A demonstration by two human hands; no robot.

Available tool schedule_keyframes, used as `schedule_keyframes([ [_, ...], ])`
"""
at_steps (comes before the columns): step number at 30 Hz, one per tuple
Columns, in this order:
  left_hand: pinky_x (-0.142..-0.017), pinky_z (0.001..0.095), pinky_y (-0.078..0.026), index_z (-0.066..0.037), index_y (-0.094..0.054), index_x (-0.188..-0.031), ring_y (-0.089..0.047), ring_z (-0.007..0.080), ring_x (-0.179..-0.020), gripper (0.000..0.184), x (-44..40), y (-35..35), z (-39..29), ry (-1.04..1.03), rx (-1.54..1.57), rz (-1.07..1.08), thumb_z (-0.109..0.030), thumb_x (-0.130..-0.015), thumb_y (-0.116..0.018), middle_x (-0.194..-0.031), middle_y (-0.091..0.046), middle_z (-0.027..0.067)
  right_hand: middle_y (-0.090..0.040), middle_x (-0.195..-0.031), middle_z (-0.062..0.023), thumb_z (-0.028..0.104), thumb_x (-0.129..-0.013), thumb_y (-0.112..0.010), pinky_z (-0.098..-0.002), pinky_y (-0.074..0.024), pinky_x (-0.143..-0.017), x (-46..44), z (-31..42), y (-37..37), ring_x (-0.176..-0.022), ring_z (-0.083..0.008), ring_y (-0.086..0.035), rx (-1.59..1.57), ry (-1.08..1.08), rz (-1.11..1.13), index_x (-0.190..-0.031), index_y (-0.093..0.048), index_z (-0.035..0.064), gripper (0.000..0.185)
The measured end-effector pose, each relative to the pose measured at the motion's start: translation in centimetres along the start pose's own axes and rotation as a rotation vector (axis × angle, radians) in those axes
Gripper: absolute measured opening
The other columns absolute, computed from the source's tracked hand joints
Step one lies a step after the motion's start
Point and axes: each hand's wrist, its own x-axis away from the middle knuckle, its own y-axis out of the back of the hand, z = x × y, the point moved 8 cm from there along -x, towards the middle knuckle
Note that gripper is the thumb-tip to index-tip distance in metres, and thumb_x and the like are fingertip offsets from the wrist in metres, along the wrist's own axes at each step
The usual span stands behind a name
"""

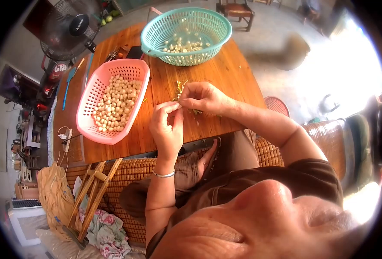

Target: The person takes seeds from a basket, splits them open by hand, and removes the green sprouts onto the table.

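My left hand [167, 125], with a silver bracelet at the wrist, is raised over the near edge of the wooden table. Its thumb and forefinger are pinched together, meeting the fingertips of my right hand [206, 98]. The right fingers are closed in a pinch too; whatever sits between the fingertips is too small and covered to make out. Behind them lies a small heap of green and yellowish bits [180, 88]. To the left stands a pink basket [85, 113] holding many round pale seeds [117, 103], like lotus seeds. Farther back, a teal basket [154, 36] contains pale seed pieces [184, 45].
A fan [79, 25] stands beyond the table's [219, 77] far left corner. Along the left side lie a blue swatter [69, 82] and a white power strip [66, 137]. Wooden crutches [97, 190] lean against the woven seat [135, 220]. A wooden chair [236, 11] stands farther back.
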Motion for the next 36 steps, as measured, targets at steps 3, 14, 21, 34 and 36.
schedule_keyframes([
  [3,-0.076,0.0343,-0.054,-0.002,-0.061,-0.094,-0.067,0.0261,-0.086,0.018,0.1,0.0,0.0,0.012,0.009,-0.003,0.007,-0.082,-0.071,-0.096,-0.068,0.0114,-0.063,-0.09,0.001,0.011,-0.095,-0.064,-0.0241,-0.0494,-0.076,0.1,0.1,0.0,-0.086,-0.0065,-0.059,0.011,-0.003,-0.007,-0.099,-0.062,0.0011,0.011],
  [14,-0.077,0.0321,-0.053,-0.001,-0.062,-0.095,-0.067,0.0237,-0.087,0.017,0.3,0.0,0.9,0.07,0.078,-0.002,0.007,-0.082,-0.071,-0.095,-0.068,0.0104,-0.064,-0.085,0.0009,0.008,-0.095,-0.063,-0.0235,-0.0489,-0.072,0.4,0.6,0.0,-0.081,-0.0065,-0.059,0.022,-0.016,-0.02,-0.096,-0.063,0.0013,0.007],
  [21,-0.076,0.0295,-0.053,-0.001,-0.062,-0.095,-0.066,0.0208,-0.087,0.017,0.5,0.1,1.1,0.103,0.118,-0.004,0.007,-0.083,-0.07,-0.096,-0.067,0.0099,-0.068,-0.083,-0.0029,0.012,-0.09,-0.067,-0.0256,-0.0518,-0.072,0.4,0.3,0.2,-0.079,-0.0085,-0.061,0.043,-0.014,-0.046,-0.098,-0.067,-0.001,0.015],
  [34,-0.076,0.0254,-0.053,0.001,-0.062,-0.098,-0.063,0.0142,-0.089,0.017,0.5,0.0,0.1,0.009,0.015,0.042,0.012,-0.085,-0.064,-0.103,-0.063,0.0097,-0.07,-0.083,-0.0057,0.012,-0.089,-0.068,-0.0277,-0.0534,-0.069,0.6,1.1,0.2,-0.075,-0.0104,-0.064,0.172,0.029,-0.072,-0.098,-0.067,-0.0003,0.016],
  [36,-0.077,0.0252,-0.053,0.001,-0.062,-0.099,-0.063,0.0139,-0.089,0.018,0.5,0.1,0.1,0.023,0.012,0.055,0.011,-0.085,-0.064,-0.103,-0.063,0.0097,-0.07,-0.082,-0.0072,0.011,-0.087,-0.068,-0.0284,-0.0531,-0.068,0.8,1.9,0.3,-0.074,-0.0118,-0.065,0.267,0.045,-0.103,-0.097,-0.066,-0.0003,0.015],
])
